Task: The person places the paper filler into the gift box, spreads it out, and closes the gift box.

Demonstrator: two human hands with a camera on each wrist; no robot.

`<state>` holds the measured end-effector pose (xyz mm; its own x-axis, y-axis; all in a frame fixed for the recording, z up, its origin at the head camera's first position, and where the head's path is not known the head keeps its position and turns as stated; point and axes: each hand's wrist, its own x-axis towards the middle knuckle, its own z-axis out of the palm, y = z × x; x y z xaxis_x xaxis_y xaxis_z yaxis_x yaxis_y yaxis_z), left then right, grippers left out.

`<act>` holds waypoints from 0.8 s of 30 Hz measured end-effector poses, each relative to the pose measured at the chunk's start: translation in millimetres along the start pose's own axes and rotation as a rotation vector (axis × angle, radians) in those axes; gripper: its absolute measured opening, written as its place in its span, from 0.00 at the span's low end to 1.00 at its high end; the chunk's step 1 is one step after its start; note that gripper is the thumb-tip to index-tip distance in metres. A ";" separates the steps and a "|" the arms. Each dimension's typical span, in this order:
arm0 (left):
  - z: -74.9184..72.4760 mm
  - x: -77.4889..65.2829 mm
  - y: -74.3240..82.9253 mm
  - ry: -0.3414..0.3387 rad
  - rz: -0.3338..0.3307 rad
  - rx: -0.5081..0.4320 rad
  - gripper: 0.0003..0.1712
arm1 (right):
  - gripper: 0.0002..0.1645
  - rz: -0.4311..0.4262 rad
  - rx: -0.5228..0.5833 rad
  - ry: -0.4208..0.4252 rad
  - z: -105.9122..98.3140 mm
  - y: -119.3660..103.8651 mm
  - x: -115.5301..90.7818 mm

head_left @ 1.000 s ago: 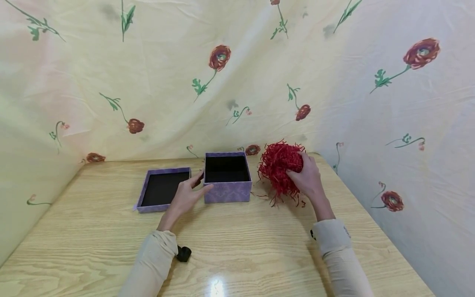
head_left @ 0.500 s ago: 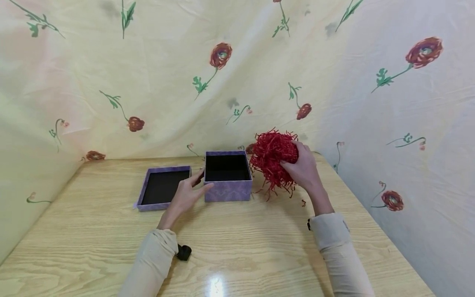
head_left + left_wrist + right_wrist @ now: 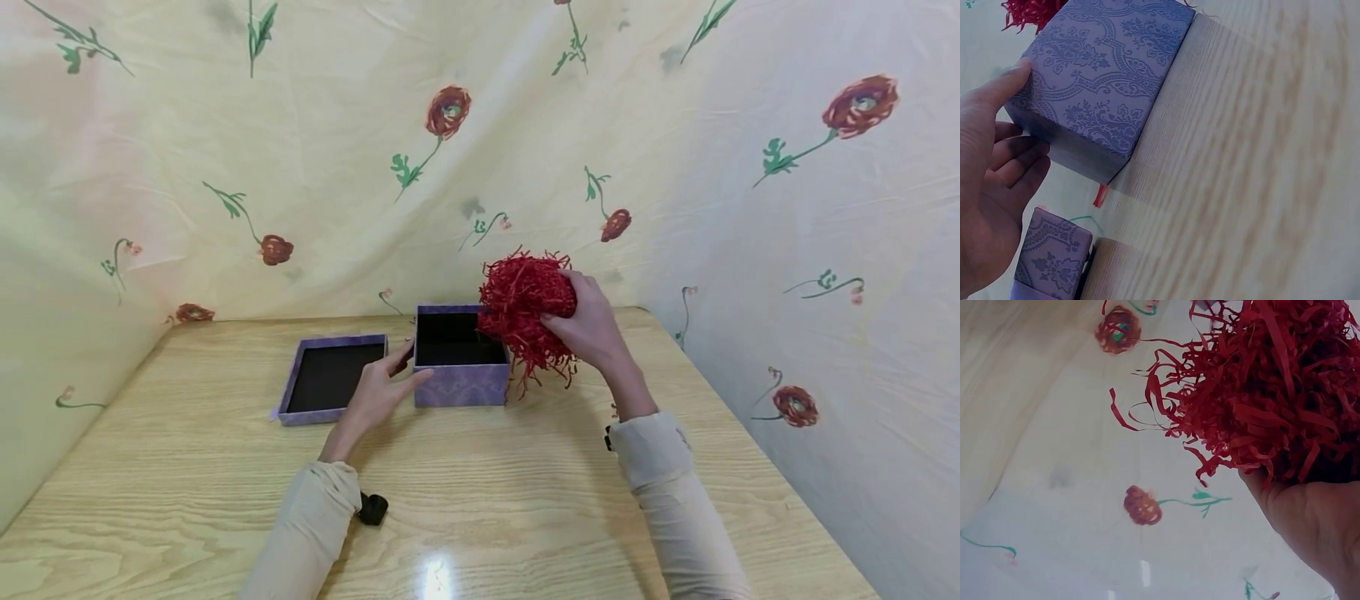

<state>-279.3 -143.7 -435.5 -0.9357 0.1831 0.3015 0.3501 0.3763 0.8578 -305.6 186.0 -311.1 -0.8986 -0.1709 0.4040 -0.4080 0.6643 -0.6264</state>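
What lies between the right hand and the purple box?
The head view shows red shredded paper, gripped by the right hand, partly hiding the purple box.

Red paper shreds (image 3: 527, 302), purple damask-patterned, black-lined box (image 3: 461, 387)

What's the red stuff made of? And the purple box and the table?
Red stuff: probably shredded paper, mostly dull, since the strips are thin and crinkled; plastic is possible. Box: likely stiff cardboard, with thin, straight walls and a dull, patterned paper or cloth covering. Table: wood or wood-look laminate, with visible grain and a shiny glare spot.
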 end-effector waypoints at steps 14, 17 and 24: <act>-0.1 1.1 0.0 0.002 -0.003 0.009 0.43 | 0.43 -0.076 -0.026 -0.135 29.4 -16.8 13.5; -0.3 1.7 -0.7 0.006 0.003 0.011 0.43 | 0.44 -0.088 -0.019 -0.150 36.1 -18.6 15.9; -0.8 2.4 -0.7 0.005 0.000 0.015 0.43 | 0.48 -0.079 -0.033 -0.196 50.4 -24.5 20.1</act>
<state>-281.8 -144.3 -435.0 -0.9360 0.1784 0.3035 0.3504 0.3896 0.8517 -321.8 129.6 -321.2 -0.8798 -0.3596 0.3110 -0.4754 0.6660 -0.5748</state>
